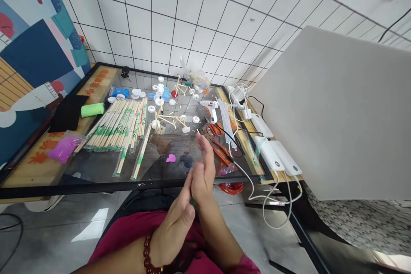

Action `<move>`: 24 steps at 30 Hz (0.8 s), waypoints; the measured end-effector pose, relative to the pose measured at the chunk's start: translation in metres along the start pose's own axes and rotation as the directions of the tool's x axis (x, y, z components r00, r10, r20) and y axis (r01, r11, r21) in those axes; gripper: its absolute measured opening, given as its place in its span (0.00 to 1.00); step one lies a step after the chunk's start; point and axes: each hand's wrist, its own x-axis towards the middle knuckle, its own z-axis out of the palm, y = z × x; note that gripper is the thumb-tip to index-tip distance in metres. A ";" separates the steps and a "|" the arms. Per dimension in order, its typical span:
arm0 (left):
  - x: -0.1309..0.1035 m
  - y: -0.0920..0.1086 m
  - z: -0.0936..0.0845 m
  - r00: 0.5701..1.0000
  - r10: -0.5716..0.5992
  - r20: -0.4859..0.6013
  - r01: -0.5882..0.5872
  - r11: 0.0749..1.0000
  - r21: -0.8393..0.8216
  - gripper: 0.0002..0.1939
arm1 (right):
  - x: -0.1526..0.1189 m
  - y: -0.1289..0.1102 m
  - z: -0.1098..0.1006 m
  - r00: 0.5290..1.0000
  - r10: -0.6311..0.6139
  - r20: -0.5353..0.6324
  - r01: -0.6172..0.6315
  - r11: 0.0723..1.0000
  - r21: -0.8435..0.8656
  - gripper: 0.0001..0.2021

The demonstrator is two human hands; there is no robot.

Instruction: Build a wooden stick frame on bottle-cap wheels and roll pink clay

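Here, the flattened left hand (172, 230), circled by a dark-red beaded bracelet (147, 250), is pressed against the right hand (203, 175) at the table's near edge; the fingers are held mostly straight, and whether anything is enclosed between the palms cannot be told. To their left, a small flat magenta piece (171, 158) is laid on the dark glass tabletop (152, 169), its longer axis set left to right. To their right, red-handled pliers (221, 157) are laid slantwise, handles pointed near-right. At far left, purple soft material (64, 150) is contained in a clear plastic bag (76, 135); pale wooden chopsticks (120, 122) are packed in green-printed clear sleeves (138, 163), pointed far-right.
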 end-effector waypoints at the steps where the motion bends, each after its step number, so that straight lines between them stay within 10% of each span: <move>1: 0.000 -0.004 0.000 1.000 -0.005 -0.008 0.005 1.000 -0.001 0.33 | -0.004 0.001 0.000 0.999 0.036 -0.035 -0.035 0.999 0.035 0.29; 7: 0.020 0.011 -0.003 0.967 -0.084 -0.240 0.050 0.988 -0.144 0.28 | -0.003 -0.005 -0.007 0.991 0.051 -0.120 -0.027 0.981 0.194 0.21; 11: 0.024 0.044 -0.017 0.916 0.118 -0.384 -0.094 0.992 0.081 0.32 | 0.007 -0.008 -0.012 0.944 -0.214 0.252 0.188 0.974 0.122 0.16; 15: 0.009 0.077 -0.027 0.937 0.170 -0.304 -0.065 0.943 0.328 0.36 | 0.005 -0.007 -0.002 0.822 -0.409 0.397 0.363 0.912 0.190 0.16; 19: -0.005 0.121 -0.047 0.984 0.121 -0.131 0.012 0.687 0.727 0.28 | 0.000 -0.013 0.004 0.902 -0.318 0.291 0.244 0.934 0.262 0.11; 20: -0.006 0.137 -0.057 0.934 0.323 -0.150 -0.035 0.502 0.864 0.23 | -0.001 -0.016 0.003 0.935 -0.247 0.256 0.172 0.944 0.281 0.11; 21: -0.006 0.154 -0.071 0.787 0.597 -0.154 -0.016 0.269 0.963 0.19 | -0.002 -0.019 0.003 0.960 -0.170 0.224 0.097 0.947 0.307 0.12; 23: -0.004 0.190 -0.106 0.535 0.838 -0.107 0.320 -0.083 0.944 0.26 | -0.007 -0.023 0.002 0.978 -0.039 0.205 -0.042 0.924 0.380 0.12; 24: -0.004 0.206 -0.125 0.515 0.849 -0.118 0.460 -0.158 0.874 0.31 | -0.010 -0.024 0.003 0.975 0.013 0.223 -0.107 0.903 0.417 0.13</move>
